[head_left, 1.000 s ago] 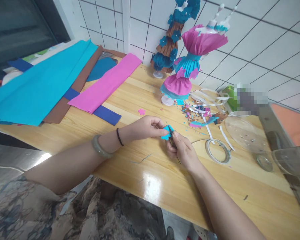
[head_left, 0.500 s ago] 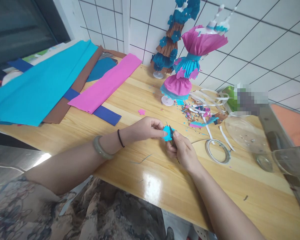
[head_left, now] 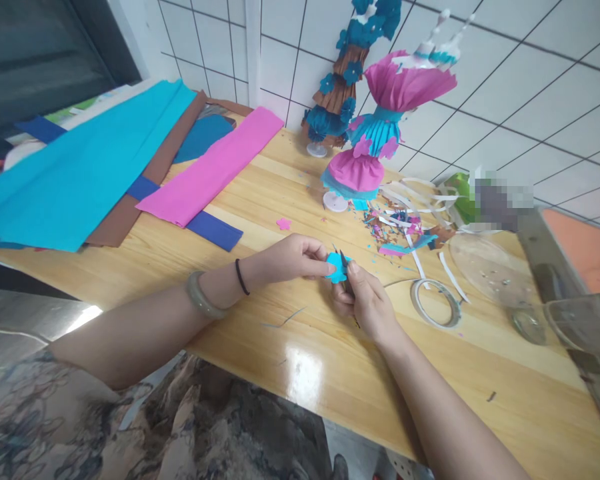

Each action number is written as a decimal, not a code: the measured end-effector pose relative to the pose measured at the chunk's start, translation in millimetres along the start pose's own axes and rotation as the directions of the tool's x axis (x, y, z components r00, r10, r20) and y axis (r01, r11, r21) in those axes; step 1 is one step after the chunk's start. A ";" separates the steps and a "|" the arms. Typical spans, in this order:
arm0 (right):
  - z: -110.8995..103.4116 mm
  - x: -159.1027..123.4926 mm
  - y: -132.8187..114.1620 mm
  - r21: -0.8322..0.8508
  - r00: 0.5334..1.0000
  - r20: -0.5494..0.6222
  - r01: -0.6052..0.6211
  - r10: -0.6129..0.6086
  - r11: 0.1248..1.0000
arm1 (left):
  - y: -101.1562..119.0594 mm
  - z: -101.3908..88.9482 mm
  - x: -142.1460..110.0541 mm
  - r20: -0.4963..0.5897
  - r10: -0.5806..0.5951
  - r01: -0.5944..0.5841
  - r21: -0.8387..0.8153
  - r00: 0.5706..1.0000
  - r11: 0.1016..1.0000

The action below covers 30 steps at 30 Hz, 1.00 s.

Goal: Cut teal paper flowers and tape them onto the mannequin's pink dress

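My left hand [head_left: 300, 257] pinches a small piece of bright blue crepe paper [head_left: 337, 268] with a scalloped edge, between thumb and fingers. My right hand [head_left: 367, 300] grips a pair of dark scissors [head_left: 347, 275], whose handles are mostly hidden by the fingers. The blades meet the paper's right side, one tip showing above it. Both hands are close together over the wooden table [head_left: 240, 320]. A small pink paper flower [head_left: 283, 224] lies beyond my left hand. Right of my right hand is a roll of tape [head_left: 436, 303].
Two dolls in crepe-paper dresses stand at the back: a pink and blue one [head_left: 360, 170], and a brown and teal one [head_left: 347, 80]. Paper scraps [head_left: 395, 227] lie by white strips. Folded blue crepe paper [head_left: 95, 167] and a pink strip [head_left: 215, 167] lie left; a clear container [head_left: 580, 323] is right.
The scissors' blades have shifted slightly against the blue paper, and more of the blade shows above it. Both hands have stayed nearly in place.
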State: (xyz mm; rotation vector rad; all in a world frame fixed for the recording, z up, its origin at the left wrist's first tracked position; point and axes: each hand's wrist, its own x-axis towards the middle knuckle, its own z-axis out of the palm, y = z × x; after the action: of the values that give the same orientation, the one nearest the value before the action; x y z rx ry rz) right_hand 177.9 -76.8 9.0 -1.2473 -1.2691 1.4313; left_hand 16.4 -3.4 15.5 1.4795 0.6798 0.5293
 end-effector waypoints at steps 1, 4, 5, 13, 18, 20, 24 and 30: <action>0.0 0.0 0.1 0.002 1.000 0.001 -0.004 0.004 1.000 | 0.2 0.0 -0.1 0.001 -0.004 0.004 0.001 1.000 1.000; -0.2 -0.2 0.3 0.002 1.000 0.002 -0.020 0.020 1.000 | 0.9 0.4 -0.4 0.011 -0.022 0.022 0.012 1.000 1.000; -0.3 -0.2 0.3 0.001 1.000 0.002 -0.023 0.023 1.000 | 1.0 0.5 -0.5 0.015 -0.026 0.026 0.014 1.000 1.000; -0.2 0.0 1.5 0.022 1.000 0.002 -0.021 0.021 1.000 | 1.4 2.2 -1.1 0.079 -0.044 0.043 0.013 0.996 0.999; -0.7 0.1 2.6 0.007 1.000 0.005 -0.010 0.010 1.000 | 2.8 2.2 -1.9 0.103 -0.041 0.039 0.023 0.994 0.999; -0.8 0.1 2.3 0.010 1.000 0.010 -0.020 0.020 1.000 | 2.0 1.6 -1.7 0.103 -0.031 0.028 0.027 0.994 0.999; -1.9 -0.2 2.0 -0.014 0.999 0.017 -0.034 0.035 0.999 | -0.4 0.6 -0.6 0.103 -0.009 0.006 0.029 0.995 1.000; -3.4 -1.1 0.8 -0.013 0.999 0.029 -0.018 0.019 1.000 | -1.6 -1.8 -0.3 0.081 0.034 -0.039 0.059 0.996 0.997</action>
State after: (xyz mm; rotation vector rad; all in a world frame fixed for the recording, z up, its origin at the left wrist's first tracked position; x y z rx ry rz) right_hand 181.5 -77.4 8.4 -1.2535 -1.2910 1.4619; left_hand 14.9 -2.4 14.1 1.5643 0.6120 0.4786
